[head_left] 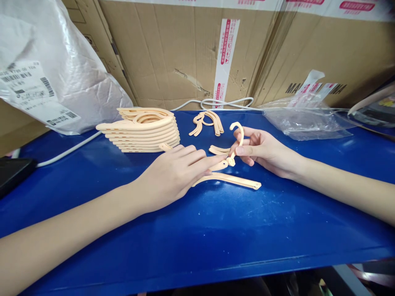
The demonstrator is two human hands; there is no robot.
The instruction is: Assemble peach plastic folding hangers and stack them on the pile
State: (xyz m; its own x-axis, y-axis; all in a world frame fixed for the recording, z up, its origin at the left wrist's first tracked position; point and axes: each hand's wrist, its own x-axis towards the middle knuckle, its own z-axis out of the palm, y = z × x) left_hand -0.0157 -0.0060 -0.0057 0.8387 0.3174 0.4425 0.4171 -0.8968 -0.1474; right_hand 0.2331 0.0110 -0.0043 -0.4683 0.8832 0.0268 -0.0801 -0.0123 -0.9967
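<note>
My right hand (265, 151) pinches a cream plastic hanger hook (241, 133) upright between thumb and fingers. The hook's lower end meets the holed end of a cream hanger arm (219, 165); whether they are joined I cannot tell. My left hand (177, 170) lies over that arm and grips it, its index finger reaching toward the hook. Most of the arm is hidden under the palm. Another hanger arm (237, 179) rests on the table just in front of my left fingertips. A shorter curved piece (218, 150) lies behind them, partly covered by the right fingers.
Folded cream hangers form a neat stack (143, 133) at left. More hanger parts (217, 122) lie behind my hands on the blue table (228, 238). Cardboard boxes (173, 53) line the back, with a white cable (197, 101), a stuffed plastic bag (89, 78) and clear film (302, 121).
</note>
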